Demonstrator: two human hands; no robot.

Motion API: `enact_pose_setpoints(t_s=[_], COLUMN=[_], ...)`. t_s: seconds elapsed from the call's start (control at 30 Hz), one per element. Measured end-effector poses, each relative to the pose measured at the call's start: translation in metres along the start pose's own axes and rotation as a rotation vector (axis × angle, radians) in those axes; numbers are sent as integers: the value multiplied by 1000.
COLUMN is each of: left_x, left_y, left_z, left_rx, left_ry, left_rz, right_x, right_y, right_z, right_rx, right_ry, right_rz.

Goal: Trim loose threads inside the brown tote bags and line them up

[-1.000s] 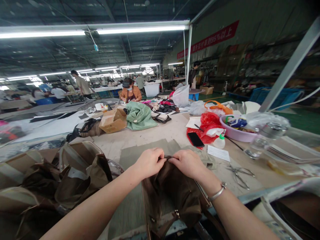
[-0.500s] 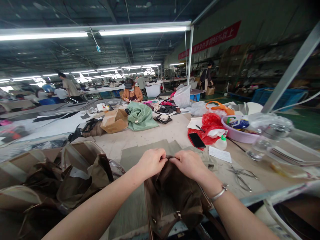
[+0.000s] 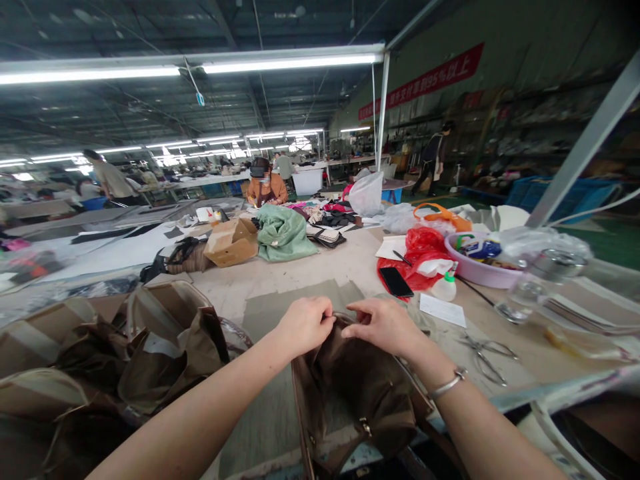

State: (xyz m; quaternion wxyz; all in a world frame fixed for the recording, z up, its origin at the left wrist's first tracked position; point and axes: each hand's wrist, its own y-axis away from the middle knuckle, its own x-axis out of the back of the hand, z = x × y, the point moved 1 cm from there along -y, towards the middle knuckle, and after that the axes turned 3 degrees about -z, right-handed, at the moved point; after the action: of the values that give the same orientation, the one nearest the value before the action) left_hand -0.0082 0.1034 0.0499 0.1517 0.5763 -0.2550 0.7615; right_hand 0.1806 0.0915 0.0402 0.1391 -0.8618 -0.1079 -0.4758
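Note:
A dark brown bag stands open at the table's near edge, its lining and a small metal clasp showing. My left hand pinches the bag's far rim between thumb and fingers. Just right of it, my right hand has thumb and fingers spread apart beside the same rim, with nothing between them. A metal bracelet circles my right wrist. Beneath the bag lies a grey-green sheet on the table.
More brown bags are heaped at the left. To the right lie scissors, a white card, a phone, a glue bottle and a lilac basin. Farther back are a cardboard box and a seated co-worker.
My right thumb and fingers have opened and come off the bag's rim. The left hand keeps its pinch. In the background, one person has walked farther right.

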Motion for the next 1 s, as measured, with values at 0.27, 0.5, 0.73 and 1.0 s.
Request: enact_pose_setpoints(t_s=[0.27,0.5,0.73,1.0], left_x=[-2,-1,1,3], left_y=[-1,-1,-1,7], left_z=[0,-1,1,-3], left_rx=[1,10,29,135], left_ry=[-9,-2,5,12], left_rz=[5,-4,-31,-116], right_x=[1,2,-3,-6], right_y=[6,-1,-7,-7], right_z=[6,-17,-24,-16], right_rx=[46,87,66,32], right_ry=[-157,159,293,301], right_rz=[-43,-9,16,46])
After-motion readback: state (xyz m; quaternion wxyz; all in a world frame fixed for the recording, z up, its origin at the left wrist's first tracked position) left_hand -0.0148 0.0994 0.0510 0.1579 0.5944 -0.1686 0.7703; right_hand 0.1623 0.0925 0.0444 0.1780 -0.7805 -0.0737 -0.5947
